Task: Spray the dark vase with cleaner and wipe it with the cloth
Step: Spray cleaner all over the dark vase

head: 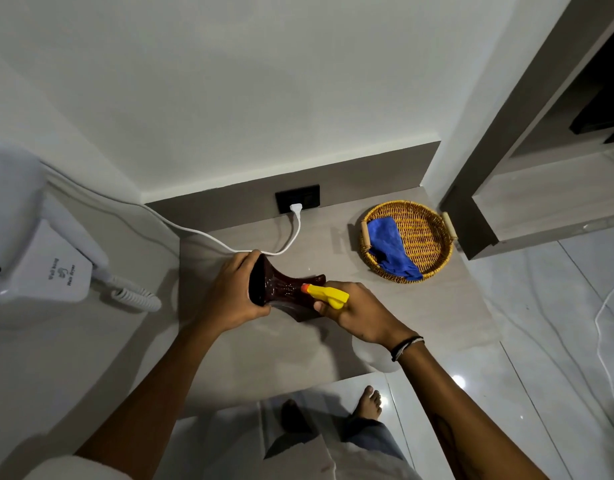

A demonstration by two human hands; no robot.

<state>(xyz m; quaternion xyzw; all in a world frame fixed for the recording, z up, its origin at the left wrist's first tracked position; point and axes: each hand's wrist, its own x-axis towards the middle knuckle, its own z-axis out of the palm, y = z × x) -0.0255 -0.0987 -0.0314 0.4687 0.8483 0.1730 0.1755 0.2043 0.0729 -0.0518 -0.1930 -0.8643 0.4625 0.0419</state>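
The dark brown glossy vase lies tilted on its side above the grey counter. My left hand grips its wide end. My right hand holds a spray bottle with a yellow trigger head; its orange nozzle points at the vase's narrow middle from very close. The bottle's body is hidden under my hand. Wet streaks glisten on the vase. The blue cloth lies in a round wicker tray at the back right of the counter.
A white wall-mounted hair dryer with a coiled cord hangs on the left. A white cable runs from a black socket at the back across the counter behind the vase. Shelving stands at the right. My bare feet show on the tiled floor below.
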